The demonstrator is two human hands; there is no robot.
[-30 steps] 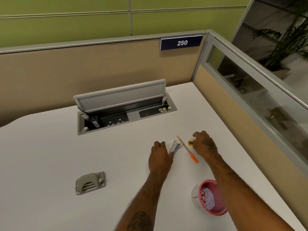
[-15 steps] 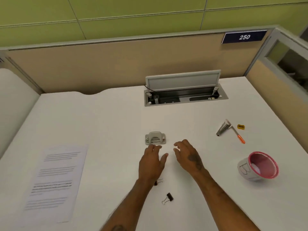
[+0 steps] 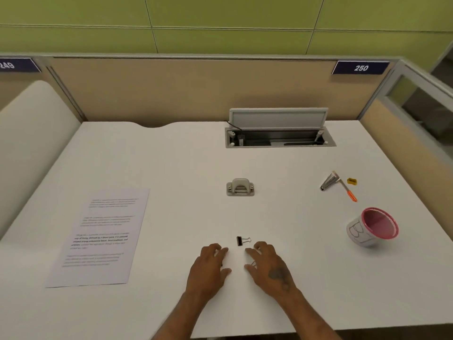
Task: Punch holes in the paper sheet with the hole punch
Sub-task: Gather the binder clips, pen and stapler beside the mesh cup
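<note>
A grey metal hole punch (image 3: 240,187) stands in the middle of the white desk (image 3: 171,163). A printed paper sheet (image 3: 103,235) lies flat at the left, well apart from the punch. My left hand (image 3: 210,266) and my right hand (image 3: 268,265) rest side by side near the front of the desk, palms down, fingers spread, holding nothing. Both are well short of the punch. A small black binder clip (image 3: 242,240) lies just beyond the fingertips of both hands. A second clip may lie under my right fingers, but I cannot tell.
At the right lie a silver stapler (image 3: 328,182), an orange pencil (image 3: 349,192), a yellow sharpener (image 3: 352,181) and a pink-lined cup (image 3: 372,227) tipped on its side. An open cable box (image 3: 279,133) sits at the back. Beige partitions wall the desk.
My view has swung left and pulled back, bringing the paper sheet into sight. Both hands left the stapler area and drew back toward me, away from the hole punch.
</note>
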